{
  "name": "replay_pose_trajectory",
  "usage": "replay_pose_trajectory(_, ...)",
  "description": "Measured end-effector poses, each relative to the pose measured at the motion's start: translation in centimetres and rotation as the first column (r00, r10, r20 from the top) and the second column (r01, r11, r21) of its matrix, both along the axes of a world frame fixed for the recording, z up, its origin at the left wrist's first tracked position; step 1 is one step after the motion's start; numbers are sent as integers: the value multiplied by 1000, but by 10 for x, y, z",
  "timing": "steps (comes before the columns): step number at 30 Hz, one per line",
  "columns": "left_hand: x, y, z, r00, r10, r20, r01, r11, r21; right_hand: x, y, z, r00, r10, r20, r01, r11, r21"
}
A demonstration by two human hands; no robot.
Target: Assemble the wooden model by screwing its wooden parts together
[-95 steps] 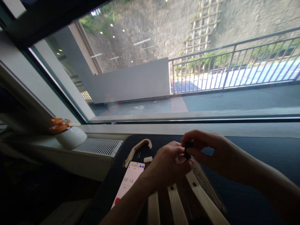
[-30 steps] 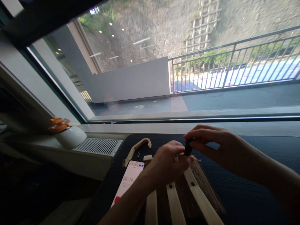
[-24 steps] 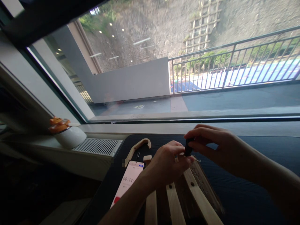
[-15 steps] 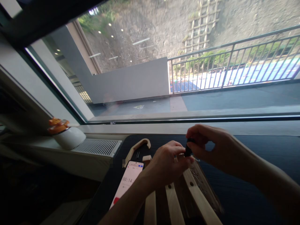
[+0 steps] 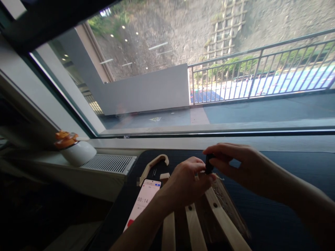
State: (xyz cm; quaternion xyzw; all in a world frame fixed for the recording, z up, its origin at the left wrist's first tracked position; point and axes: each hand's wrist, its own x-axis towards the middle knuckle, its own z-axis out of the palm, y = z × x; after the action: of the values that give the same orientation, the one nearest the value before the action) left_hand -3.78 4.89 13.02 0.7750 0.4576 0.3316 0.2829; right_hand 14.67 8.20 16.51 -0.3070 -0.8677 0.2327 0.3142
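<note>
My right hand [image 5: 230, 158] pinches a small, dark, upright piece [image 5: 209, 164] between thumb and fingertips; it looks like a short black handle, but its kind is unclear. Its lower end meets the far end of a pale wooden slat [image 5: 218, 209]. Around that end my left hand [image 5: 187, 181] is closed, thumb and fingers close to the black piece's foot. The slat has a dark round hole or screw head partway along. Beside it run two more pale slats, one the middle slat [image 5: 193, 223], the other the left slat [image 5: 168, 230]. Under them lies a brown carved-looking panel [image 5: 230, 209].
A phone [image 5: 142, 205] showing a timer lies left of my left forearm. Behind it rests a curved wooden piece [image 5: 154, 165] on the black table [image 5: 274, 174]. A white pot with an orange top [image 5: 78, 151] stands on the sill beside a vent grille [image 5: 110, 164]. The window is behind.
My right hand has turned slightly around the black piece, its fingers shifting a little left and its knuckles lower. My left hand stays in place.
</note>
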Motion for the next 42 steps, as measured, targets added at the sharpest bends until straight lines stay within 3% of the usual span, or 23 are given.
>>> replay_pose_trajectory(5, 0, -1, 1, 1000, 0, 0, 0, 1000, 2, 0, 1, -2, 998, -55, 26, 56, 998, -23)
replay_pose_trajectory(11, 0, -1, 2, 1000, -28, -10, 28, 1000, -5, -2, -1, 0, 989, -121, 90, 116, 992, 55)
replay_pose_trajectory(17, -1, -1, 0, 999, -39, 18, 39, 999, 3, -3, -3, 2, 998, 34, 55, -35, 999, 19)
replay_pose_trajectory(23, -1, -1, 0, 1000, -26, 6, 26, 1000, 6, -2, -2, 1, 997, 80, 7, -80, 996, -31)
replay_pose_trajectory(36, 0, -1, -1, 999, -22, 29, 23, 999, -31, -2, -2, 2, 989, -89, 118, 87, 996, 23)
replay_pose_trajectory(42, 0, -1, 0, 999, -32, 30, 33, 999, -12, 2, -1, 3, 995, 75, 59, -72, 995, -63)
